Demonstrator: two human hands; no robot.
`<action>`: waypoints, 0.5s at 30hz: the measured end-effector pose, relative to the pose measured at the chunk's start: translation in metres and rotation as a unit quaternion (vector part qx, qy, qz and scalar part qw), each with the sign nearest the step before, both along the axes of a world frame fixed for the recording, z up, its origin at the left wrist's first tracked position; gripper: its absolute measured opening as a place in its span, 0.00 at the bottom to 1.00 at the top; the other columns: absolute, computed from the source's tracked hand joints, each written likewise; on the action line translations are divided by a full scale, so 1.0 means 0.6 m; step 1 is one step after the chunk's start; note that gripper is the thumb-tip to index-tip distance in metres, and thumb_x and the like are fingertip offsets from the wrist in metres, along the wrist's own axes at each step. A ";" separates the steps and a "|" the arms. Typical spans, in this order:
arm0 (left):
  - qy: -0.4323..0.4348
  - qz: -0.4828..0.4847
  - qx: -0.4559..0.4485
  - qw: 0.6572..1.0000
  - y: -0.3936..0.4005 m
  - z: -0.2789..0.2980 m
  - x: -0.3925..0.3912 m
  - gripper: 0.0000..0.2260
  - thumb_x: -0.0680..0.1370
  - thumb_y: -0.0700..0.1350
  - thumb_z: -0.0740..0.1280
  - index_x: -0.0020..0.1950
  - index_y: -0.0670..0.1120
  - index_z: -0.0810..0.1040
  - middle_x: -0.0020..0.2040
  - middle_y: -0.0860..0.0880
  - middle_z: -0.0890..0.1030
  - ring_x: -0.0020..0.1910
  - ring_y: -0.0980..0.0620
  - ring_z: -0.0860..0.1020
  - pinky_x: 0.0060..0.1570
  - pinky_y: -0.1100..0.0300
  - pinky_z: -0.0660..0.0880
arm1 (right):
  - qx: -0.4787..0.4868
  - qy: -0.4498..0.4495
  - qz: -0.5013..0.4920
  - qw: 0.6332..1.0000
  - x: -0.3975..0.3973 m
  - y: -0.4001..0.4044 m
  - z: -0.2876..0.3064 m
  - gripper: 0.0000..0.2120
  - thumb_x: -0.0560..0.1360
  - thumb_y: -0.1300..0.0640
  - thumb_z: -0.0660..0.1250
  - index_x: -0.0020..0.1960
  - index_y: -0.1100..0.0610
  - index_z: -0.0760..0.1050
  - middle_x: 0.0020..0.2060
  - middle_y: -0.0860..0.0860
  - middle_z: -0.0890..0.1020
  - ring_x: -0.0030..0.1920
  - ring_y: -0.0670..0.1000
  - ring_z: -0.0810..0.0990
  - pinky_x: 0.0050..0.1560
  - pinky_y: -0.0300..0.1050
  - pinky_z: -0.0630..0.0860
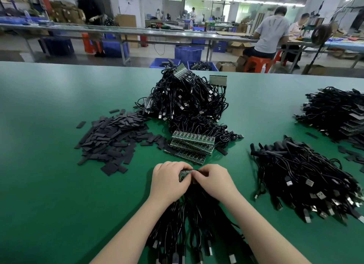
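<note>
- Gripping a strip of small circuit boards [185,174] just in front of the stacked boards [191,145], left hand [169,180] and right hand [211,182] pinch it with curled fingers.
- Likely light, stiff, brittle (apt to snap at joints); best held by its edges.
- Its soft cables [193,224] trail away from the stacked boards, toward the person.

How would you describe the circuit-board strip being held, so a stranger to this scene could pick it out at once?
Start at the wide green table and look near its front edge, where the left hand and right hand meet. They pinch a green circuit-board strip whose black cables trail toward the viewer. Unlike the stacked strips just beyond, it alone is held.
</note>
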State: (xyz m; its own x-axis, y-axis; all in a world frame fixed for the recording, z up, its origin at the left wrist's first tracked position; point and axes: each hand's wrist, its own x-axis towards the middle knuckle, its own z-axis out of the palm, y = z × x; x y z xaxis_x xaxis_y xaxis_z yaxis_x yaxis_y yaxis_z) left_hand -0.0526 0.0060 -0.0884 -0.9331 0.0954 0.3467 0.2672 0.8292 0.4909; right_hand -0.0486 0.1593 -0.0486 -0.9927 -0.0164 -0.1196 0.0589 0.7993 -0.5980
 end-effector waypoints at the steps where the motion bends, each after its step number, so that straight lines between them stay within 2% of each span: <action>1: 0.002 0.001 0.002 1.000 -0.001 0.000 0.000 0.10 0.75 0.56 0.64 0.54 0.60 0.79 0.51 0.64 0.80 0.56 0.61 0.75 0.53 0.64 0.56 | -0.008 -0.002 0.000 1.000 -0.004 0.000 -0.002 0.12 0.77 0.44 0.67 0.46 0.50 0.83 0.39 0.46 0.83 0.43 0.49 0.81 0.42 0.41 0.75; 5: 0.008 -0.001 0.037 0.999 0.000 0.000 -0.001 0.12 0.76 0.58 0.61 0.55 0.59 0.79 0.52 0.63 0.80 0.56 0.62 0.75 0.54 0.64 0.57 | -0.108 0.001 -0.022 0.994 -0.011 0.013 -0.008 0.08 0.75 0.46 0.72 0.40 0.47 0.80 0.35 0.42 0.83 0.37 0.43 0.79 0.37 0.34 0.72; 6: 0.003 0.000 0.039 0.999 0.000 0.000 -0.002 0.12 0.77 0.58 0.61 0.55 0.59 0.79 0.53 0.63 0.80 0.56 0.62 0.74 0.55 0.63 0.57 | -0.118 0.003 -0.023 0.993 -0.011 0.016 -0.010 0.06 0.75 0.47 0.72 0.41 0.47 0.81 0.36 0.42 0.83 0.38 0.42 0.79 0.38 0.33 0.73; 8: -0.012 -0.001 0.021 1.000 0.000 -0.001 -0.002 0.11 0.78 0.58 0.61 0.55 0.60 0.80 0.53 0.63 0.80 0.56 0.62 0.74 0.56 0.62 0.58 | -0.071 0.029 -0.014 0.997 -0.009 0.023 -0.015 0.06 0.76 0.48 0.71 0.48 0.49 0.84 0.42 0.42 0.85 0.41 0.41 0.79 0.41 0.31 0.72; 9: -0.018 -0.001 0.007 1.000 0.000 -0.001 -0.002 0.11 0.78 0.59 0.61 0.54 0.60 0.80 0.52 0.64 0.80 0.56 0.62 0.74 0.56 0.62 0.59 | -0.036 0.049 -0.016 0.998 -0.009 0.028 -0.019 0.09 0.77 0.48 0.69 0.53 0.50 0.84 0.46 0.44 0.85 0.44 0.42 0.79 0.44 0.32 0.72; 12: -0.028 0.000 0.008 1.000 -0.001 -0.002 -0.003 0.11 0.78 0.58 0.60 0.54 0.60 0.80 0.51 0.64 0.81 0.55 0.62 0.74 0.57 0.61 0.60 | 0.031 0.063 -0.055 0.996 -0.010 0.060 -0.020 0.18 0.79 0.47 0.66 0.66 0.53 0.78 0.60 0.51 0.81 0.59 0.51 0.79 0.61 0.44 0.74; 14: -0.028 0.001 0.020 0.999 -0.001 -0.004 -0.003 0.11 0.78 0.58 0.60 0.54 0.60 0.81 0.51 0.64 0.81 0.55 0.63 0.74 0.57 0.62 0.59 | 0.051 0.045 -0.082 0.994 -0.012 0.097 -0.017 0.21 0.79 0.46 0.65 0.69 0.54 0.75 0.63 0.53 0.79 0.61 0.54 0.78 0.63 0.48 0.74; 15: -0.026 0.002 0.023 0.999 -0.001 -0.005 -0.003 0.11 0.78 0.58 0.61 0.53 0.60 0.81 0.51 0.65 0.81 0.54 0.63 0.74 0.56 0.62 0.59 | 0.054 0.043 -0.097 0.993 -0.013 0.118 -0.014 0.21 0.79 0.47 0.65 0.69 0.55 0.75 0.63 0.54 0.79 0.59 0.54 0.79 0.61 0.48 0.75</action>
